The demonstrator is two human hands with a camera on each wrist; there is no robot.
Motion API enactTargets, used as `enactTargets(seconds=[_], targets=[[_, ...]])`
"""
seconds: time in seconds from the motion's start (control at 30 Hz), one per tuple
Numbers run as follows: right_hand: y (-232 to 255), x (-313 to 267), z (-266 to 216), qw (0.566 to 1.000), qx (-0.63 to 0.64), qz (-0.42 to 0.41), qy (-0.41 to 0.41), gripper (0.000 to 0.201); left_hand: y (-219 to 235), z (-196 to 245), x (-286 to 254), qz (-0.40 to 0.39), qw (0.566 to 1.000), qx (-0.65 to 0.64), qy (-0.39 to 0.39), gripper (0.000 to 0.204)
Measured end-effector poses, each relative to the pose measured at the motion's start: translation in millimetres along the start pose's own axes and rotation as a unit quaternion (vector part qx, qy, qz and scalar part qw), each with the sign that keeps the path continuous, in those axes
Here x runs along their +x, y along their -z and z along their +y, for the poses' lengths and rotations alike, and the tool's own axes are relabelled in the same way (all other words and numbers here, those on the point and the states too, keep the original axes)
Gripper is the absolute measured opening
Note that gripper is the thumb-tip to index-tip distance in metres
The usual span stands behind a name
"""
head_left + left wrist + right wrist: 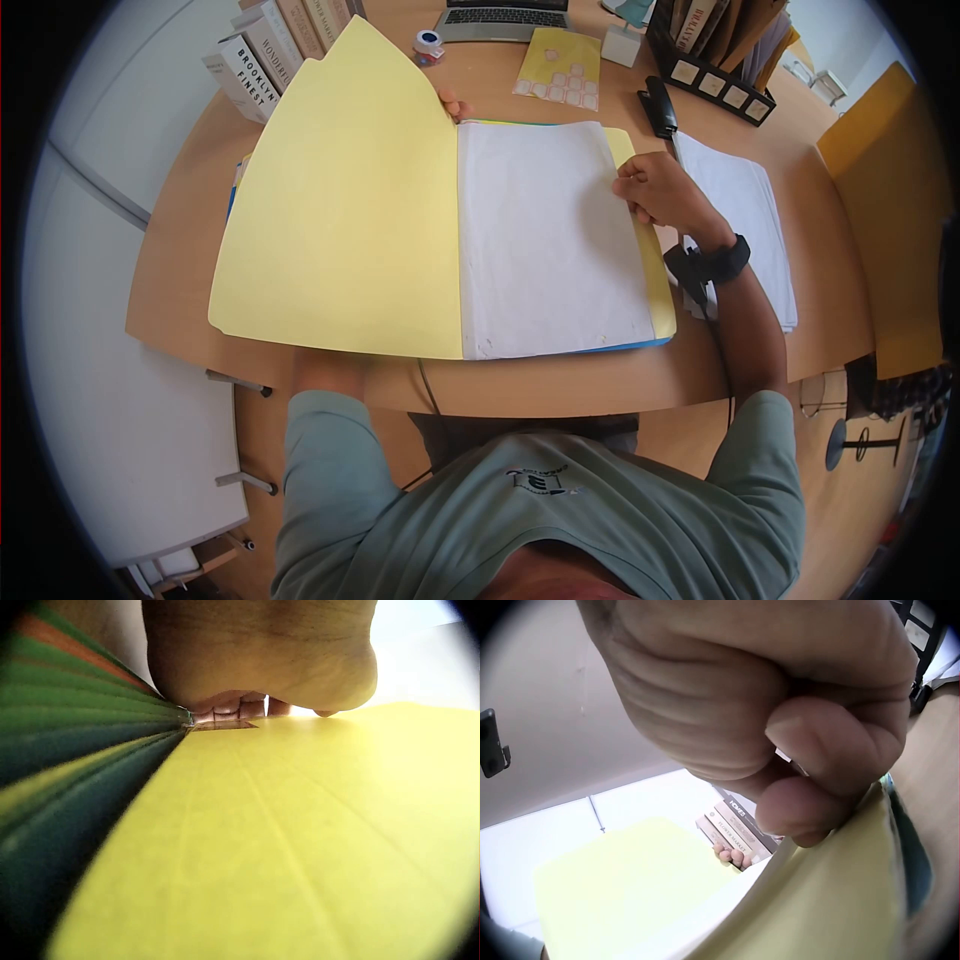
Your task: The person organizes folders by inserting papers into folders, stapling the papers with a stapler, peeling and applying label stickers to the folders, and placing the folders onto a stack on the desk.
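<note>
A folder lies spread on the desk, its yellow cover (340,220) raised and tilted on the left. White paper (550,240) lies on its right side, over a yellow panel with blue and green edges beneath. My left hand (262,652) is behind the cover, mostly hidden from the head view; its fingertips (731,855) curl over the cover's far edge near the fold. At the paper's right edge my right hand (662,195) pinches the white paper between thumb and bent fingers. In the left wrist view, coloured layers (75,720) fan out beside the cover.
White sheets (745,220) lie to the right under my right forearm, with a black stapler (657,107) at their top. Behind the folder are books (250,75), a tape roll (428,45), a laptop (503,20), a yellow patterned packet (558,68) and a black organizer (715,80).
</note>
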State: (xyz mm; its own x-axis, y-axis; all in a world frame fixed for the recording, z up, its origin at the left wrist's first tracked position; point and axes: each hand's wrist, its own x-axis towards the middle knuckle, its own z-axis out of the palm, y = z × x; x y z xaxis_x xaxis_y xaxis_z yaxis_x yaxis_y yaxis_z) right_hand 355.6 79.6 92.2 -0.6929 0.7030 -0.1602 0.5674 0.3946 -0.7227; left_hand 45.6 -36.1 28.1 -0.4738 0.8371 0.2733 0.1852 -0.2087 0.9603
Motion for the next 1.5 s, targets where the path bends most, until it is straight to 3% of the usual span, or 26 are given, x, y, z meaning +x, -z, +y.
enactTargets(seconds=[0.63,1.23,1.43,1.5], targets=[[-1.4,3.5,3.8,1.000,-0.028,0.001,-0.010,0.017,-18.6,1.1,37.1,-0.021,1.000,0.014,-0.013,0.032],[-0.6,-1.8,1.5,0.999,-0.040,0.002,-0.028,0.022,-13.3,1.7,31.5,-0.015,1.000,0.016,-0.017,0.032],[22.1,-18.5,-8.9,0.969,-0.214,0.087,0.085,0.024,-7.5,-5.0,35.9,-0.010,0.999,0.020,-0.023,0.032],[44.9,-10.4,-10.3,0.975,-0.186,0.077,0.091,0.015,-5.7,-5.2,36.3,-0.008,0.999,0.021,-0.023,0.031]])
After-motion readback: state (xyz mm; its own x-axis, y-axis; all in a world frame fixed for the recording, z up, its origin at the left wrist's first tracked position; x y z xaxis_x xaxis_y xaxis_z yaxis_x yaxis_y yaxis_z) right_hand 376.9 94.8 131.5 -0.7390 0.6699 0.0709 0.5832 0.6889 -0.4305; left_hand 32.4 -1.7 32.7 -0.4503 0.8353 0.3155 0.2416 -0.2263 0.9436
